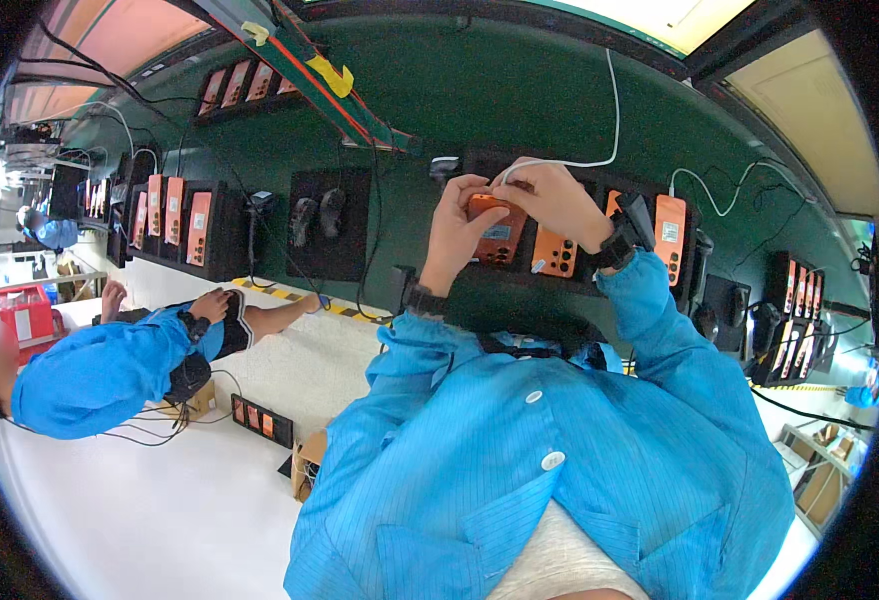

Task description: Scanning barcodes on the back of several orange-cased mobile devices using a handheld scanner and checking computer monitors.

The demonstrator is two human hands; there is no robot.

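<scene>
An orange phone [497, 248], back side up with a pale label on it, is gripped along its left edge by my left hand [452, 232]. My right hand [563, 203] pinches the end of a white cable [585, 163] at the phone's top edge. Fingers hide the plug, so I cannot tell whether it sits in the port. Just right of the held phone, under my right wrist, lies another orange phone [554, 256]. Farther right, an orange phone [670, 240] has a white cable at its top end. A black tray [520, 290] lies beneath them.
Left on the green bench [440, 90] are a black mat [328, 250] with dark computer mice and a tray of orange phones [200, 230]. A slanted beam [310, 70] crosses overhead. Another person in a blue coat [110, 375] is at the lower left. More phones stand far right.
</scene>
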